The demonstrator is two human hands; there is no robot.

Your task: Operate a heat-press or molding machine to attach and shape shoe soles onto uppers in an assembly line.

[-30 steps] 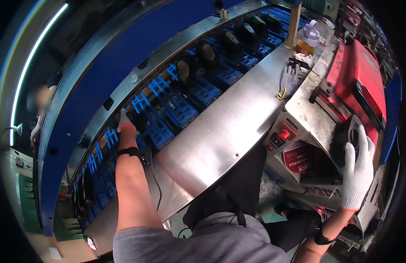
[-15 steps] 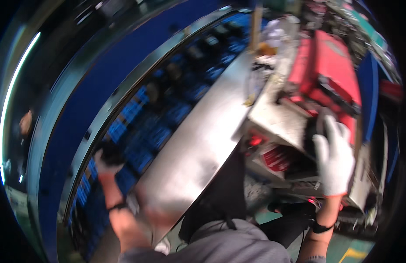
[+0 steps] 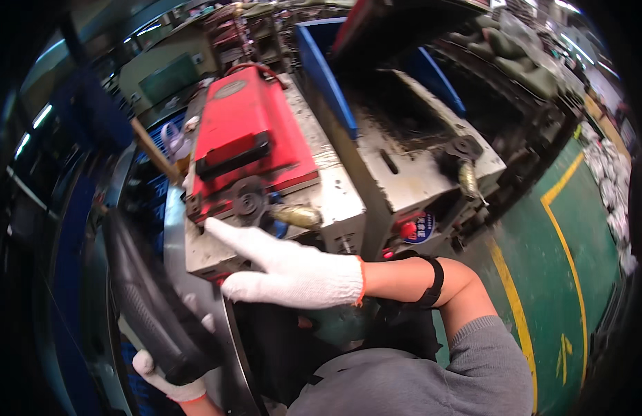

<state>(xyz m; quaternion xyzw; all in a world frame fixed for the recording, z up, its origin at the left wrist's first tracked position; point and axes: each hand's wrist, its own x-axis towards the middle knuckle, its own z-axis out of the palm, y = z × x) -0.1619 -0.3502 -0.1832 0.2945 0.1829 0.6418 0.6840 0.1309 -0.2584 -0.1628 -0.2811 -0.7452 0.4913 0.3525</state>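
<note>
My left hand (image 3: 161, 380), in a white knit glove, grips a long black shoe (image 3: 154, 298) at the lower left. Its thumb shows on one side and fingertips show at the other edge; the palm is hidden under the shoe. My right hand (image 3: 289, 272), also white-gloved, reaches across to the left with fingers stretched and thumb apart, nothing in it. It hovers in front of a white machine (image 3: 338, 201) with a red lid (image 3: 251, 125). A black handle (image 3: 234, 156) crosses the lid. Just beyond my fingers is a round dark fitting (image 3: 249, 200) with a tape-wrapped grip (image 3: 296, 216).
To the right stands a second machine (image 3: 411, 184), its dark lid (image 3: 404, 24) raised between blue side panels (image 3: 328, 76). A metal ledge (image 3: 175, 229) and blue racks run along the left. Yellow lines (image 3: 515, 305) mark the green floor (image 3: 535, 263).
The view has swung right, bringing the machines to the middle. My left hand, earlier over the blue racks, now holds the black shoe. My right hand has moved from the red machine's side to its front.
</note>
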